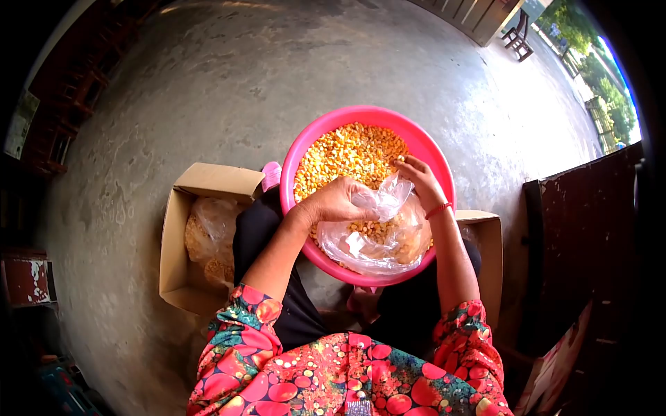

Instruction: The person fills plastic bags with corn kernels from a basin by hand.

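Observation:
A clear plastic bag with yellow corn kernels inside rests in a pink basin, on top of loose corn kernels. My left hand is closed around the gathered neck of the bag, from the left. On the other side, my right hand has its fingers curled at the bag's upper edge, with plastic against the palm. Something small and pale shows at its fingertips, too small to name. A red band circles the right wrist.
A cardboard box holding bagged corn stands left of my legs. Another cardboard box stands to the right, partly hidden. Dark wooden furniture borders the right side. A wooden chair stands near the doorway.

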